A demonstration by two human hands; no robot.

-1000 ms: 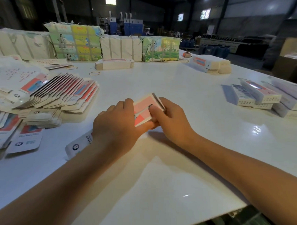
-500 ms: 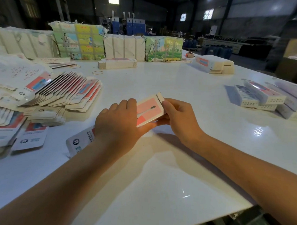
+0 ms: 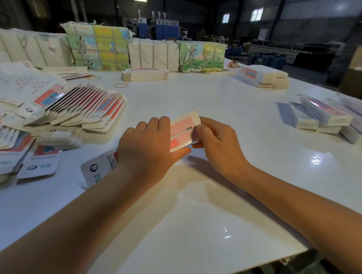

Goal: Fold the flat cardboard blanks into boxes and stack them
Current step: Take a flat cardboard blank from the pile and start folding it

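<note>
On the wide white surface (image 3: 218, 101) we have, by our reckoning, far more left than done: a large fanned heap of flat blanks (image 3: 74, 106) lies to our left with bundled packs (image 3: 97, 47) at the far edge, while only a small stack of folded boxes (image 3: 320, 119) sits well apart to our right. Between them, just above the surface, is the blank in work (image 3: 181, 132). Our left hand (image 3: 146, 150) grips its middle, fingers curled over the top, and our right hand (image 3: 216, 144) pinches its right end, seemingly closing the end flap.
</note>
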